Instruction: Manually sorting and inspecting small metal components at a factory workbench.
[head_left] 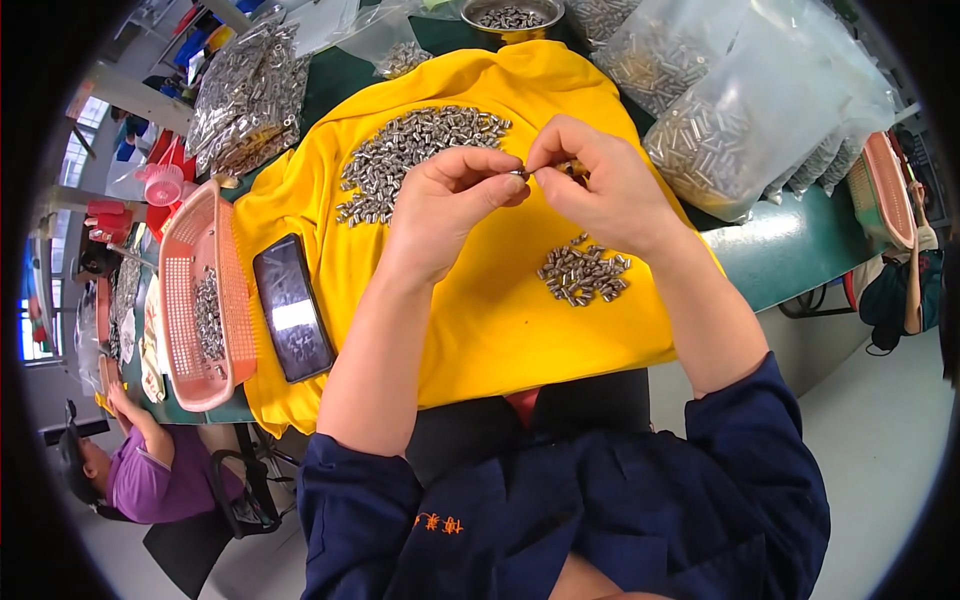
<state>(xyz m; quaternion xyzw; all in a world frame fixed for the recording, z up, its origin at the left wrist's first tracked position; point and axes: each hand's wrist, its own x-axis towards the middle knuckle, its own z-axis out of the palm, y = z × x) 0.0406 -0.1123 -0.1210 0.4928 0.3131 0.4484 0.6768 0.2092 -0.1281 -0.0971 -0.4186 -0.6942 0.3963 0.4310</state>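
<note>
You cannot tell what small metal piece point(519, 174) sits between your fingertips; your left hand point(450, 200) and right hand point(600, 185) cover most of it. Above the yellow cloth point(480, 300), the metal bowl point(512, 14) is cut by the picture's edge.

head cam: we look steeply down from our own head, close over the bright yellow cloth point(480, 300) on the green worktable point(790, 255)
lens: fisheye, edges bend
views: just one
</note>
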